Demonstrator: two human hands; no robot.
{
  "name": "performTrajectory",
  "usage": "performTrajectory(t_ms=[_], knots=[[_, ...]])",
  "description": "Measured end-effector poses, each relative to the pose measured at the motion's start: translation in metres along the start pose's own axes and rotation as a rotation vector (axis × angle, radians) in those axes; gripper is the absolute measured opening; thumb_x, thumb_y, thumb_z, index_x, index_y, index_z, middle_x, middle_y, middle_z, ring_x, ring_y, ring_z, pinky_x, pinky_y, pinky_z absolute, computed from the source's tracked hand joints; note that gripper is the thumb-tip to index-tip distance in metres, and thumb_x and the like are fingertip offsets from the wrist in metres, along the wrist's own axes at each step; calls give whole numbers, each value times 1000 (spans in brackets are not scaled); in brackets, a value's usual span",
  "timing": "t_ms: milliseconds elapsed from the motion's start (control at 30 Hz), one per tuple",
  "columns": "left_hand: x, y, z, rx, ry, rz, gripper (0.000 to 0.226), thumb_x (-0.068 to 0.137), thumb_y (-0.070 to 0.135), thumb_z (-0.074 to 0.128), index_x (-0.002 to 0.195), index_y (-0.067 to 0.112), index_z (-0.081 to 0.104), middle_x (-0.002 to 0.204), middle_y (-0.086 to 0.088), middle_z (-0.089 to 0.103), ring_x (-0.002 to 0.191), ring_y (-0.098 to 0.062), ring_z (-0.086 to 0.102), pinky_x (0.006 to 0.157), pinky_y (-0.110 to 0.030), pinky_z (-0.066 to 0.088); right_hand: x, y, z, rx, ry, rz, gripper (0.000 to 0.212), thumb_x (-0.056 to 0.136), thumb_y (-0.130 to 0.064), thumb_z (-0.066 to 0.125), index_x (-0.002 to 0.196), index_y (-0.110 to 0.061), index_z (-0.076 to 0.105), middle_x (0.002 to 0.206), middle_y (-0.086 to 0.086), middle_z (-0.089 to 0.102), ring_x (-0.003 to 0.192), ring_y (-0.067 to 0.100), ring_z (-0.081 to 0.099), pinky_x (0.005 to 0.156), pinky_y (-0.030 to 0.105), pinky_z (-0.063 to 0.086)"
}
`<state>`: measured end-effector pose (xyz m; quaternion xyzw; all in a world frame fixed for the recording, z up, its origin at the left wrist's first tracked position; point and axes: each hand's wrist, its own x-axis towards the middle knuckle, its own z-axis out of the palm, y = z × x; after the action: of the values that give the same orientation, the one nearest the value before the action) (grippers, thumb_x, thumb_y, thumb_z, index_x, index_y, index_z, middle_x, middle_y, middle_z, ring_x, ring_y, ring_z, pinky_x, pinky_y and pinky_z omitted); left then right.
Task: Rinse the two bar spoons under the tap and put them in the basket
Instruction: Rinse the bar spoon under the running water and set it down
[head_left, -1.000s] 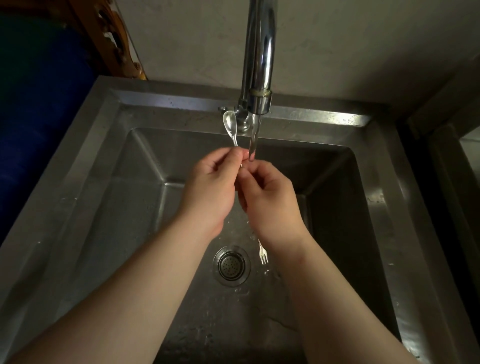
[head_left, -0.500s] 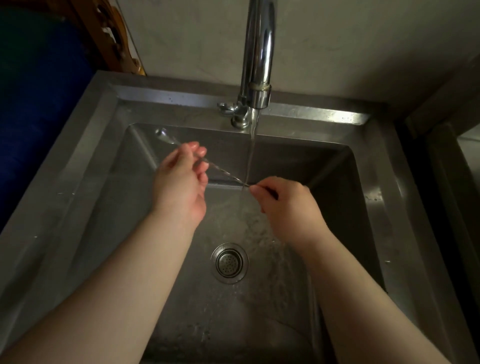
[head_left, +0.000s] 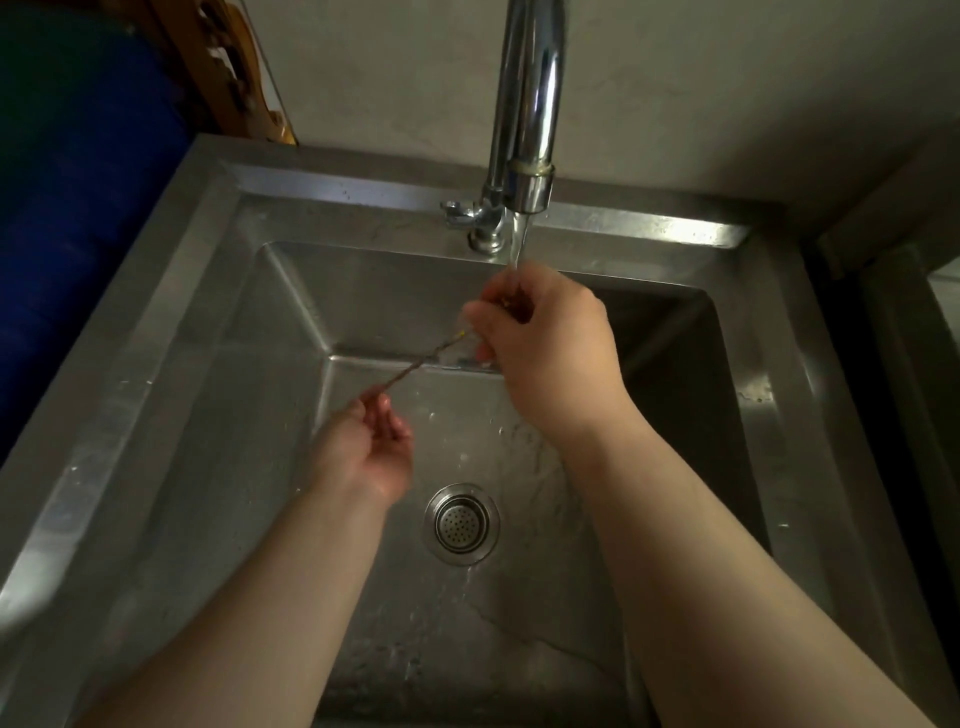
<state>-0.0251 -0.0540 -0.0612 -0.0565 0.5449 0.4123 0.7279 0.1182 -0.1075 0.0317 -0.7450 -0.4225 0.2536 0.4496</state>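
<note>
A thin twisted bar spoon (head_left: 421, 362) stretches across the steel sink (head_left: 291, 322), held at both ends. My left hand (head_left: 371, 447) pinches its lower end, palm up. My right hand (head_left: 545, 332) grips the upper end right under the tap (head_left: 527, 135), and the thin stream of water (head_left: 519, 244) falls onto that hand. The spoon's bowl and far tip are hidden inside my hands. I see only one spoon, and no basket is in view.
The round drain strainer (head_left: 461, 522) lies in the wet sink bottom below my hands. A small tap handle (head_left: 460, 212) sticks out to the left of the spout. A blue object (head_left: 78, 208) and a wooden piece (head_left: 228, 67) stand to the left of the sink.
My right hand has risen to just under the spout, and my left hand has dropped low and turned palm up. The spoon's slope has reversed, so its right end is now the higher one.
</note>
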Motion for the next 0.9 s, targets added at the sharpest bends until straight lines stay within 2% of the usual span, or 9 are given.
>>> performTrajectory(t_ms=[100, 200, 300, 367, 500, 600, 700, 767, 900], knots=[[0, -22, -9, 7, -24, -140, 32, 102, 11, 38, 77, 12, 58, 41, 4, 57, 32, -5, 48, 49, -19, 33, -5, -4, 2, 58, 38, -25, 12, 85, -25, 74, 85, -22, 62, 71, -4, 71, 61, 5, 69, 58, 21, 54], [-4, -49, -17, -3, -93, -268, 34, 101, 10, 38, 74, 12, 58, 47, 1, 57, 44, -8, 49, 52, -21, 35, -11, -7, 5, 106, 27, -75, 8, 86, -21, 74, 84, -20, 66, 67, -7, 69, 63, 10, 69, 62, 32, 57], [-4, -63, -18, -27, -96, -302, 35, 99, 9, 36, 69, 11, 54, 46, 0, 53, 50, -10, 44, 51, -23, 34, -15, -6, 7, 151, 10, -128, 5, 88, -20, 71, 85, -16, 70, 69, -3, 69, 65, 18, 68, 63, 41, 57], [1, -61, -17, -23, -90, -273, 36, 100, 10, 35, 70, 12, 54, 45, 1, 51, 44, -10, 44, 50, -22, 34, -17, 0, 3, 142, 35, -142, 10, 91, -24, 68, 85, -17, 70, 69, -1, 70, 66, 14, 69, 65, 40, 58], [14, -42, -16, 63, -37, -79, 33, 104, 22, 39, 75, 16, 55, 44, 5, 53, 35, -6, 46, 39, -18, 35, -28, 36, -18, 18, 89, 4, 6, 90, -29, 66, 84, -28, 65, 72, -10, 72, 64, 1, 67, 54, 16, 51], [17, -29, -15, 224, -25, 132, 26, 101, 26, 48, 78, 19, 59, 54, 8, 58, 44, -1, 52, 41, -12, 38, -47, 72, -34, -144, -38, 154, 10, 88, -24, 69, 92, -33, 71, 71, -14, 70, 69, -1, 66, 55, 7, 45], [12, -25, -8, 381, -94, 295, 23, 99, 25, 52, 79, 20, 62, 59, 9, 56, 49, -1, 50, 48, -11, 37, -69, 94, -32, -353, -210, 144, 20, 85, -27, 74, 104, -26, 76, 89, -12, 72, 81, 5, 66, 67, 12, 45], [8, -27, -3, 461, -148, 379, 21, 98, 23, 55, 79, 19, 64, 61, 7, 55, 51, -2, 49, 52, -13, 38, -83, 102, -19, -426, -292, 71, 17, 85, -28, 73, 101, -23, 76, 93, -4, 75, 84, 14, 67, 73, 25, 51], [6, -33, -3, 701, -213, 520, 15, 93, 23, 61, 81, 17, 68, 63, 6, 61, 50, -1, 54, 49, -11, 42, -112, 118, 13, -582, -311, 88, 22, 93, -35, 56, 98, -19, 69, 98, 3, 70, 90, 28, 67, 72, 38, 52]])
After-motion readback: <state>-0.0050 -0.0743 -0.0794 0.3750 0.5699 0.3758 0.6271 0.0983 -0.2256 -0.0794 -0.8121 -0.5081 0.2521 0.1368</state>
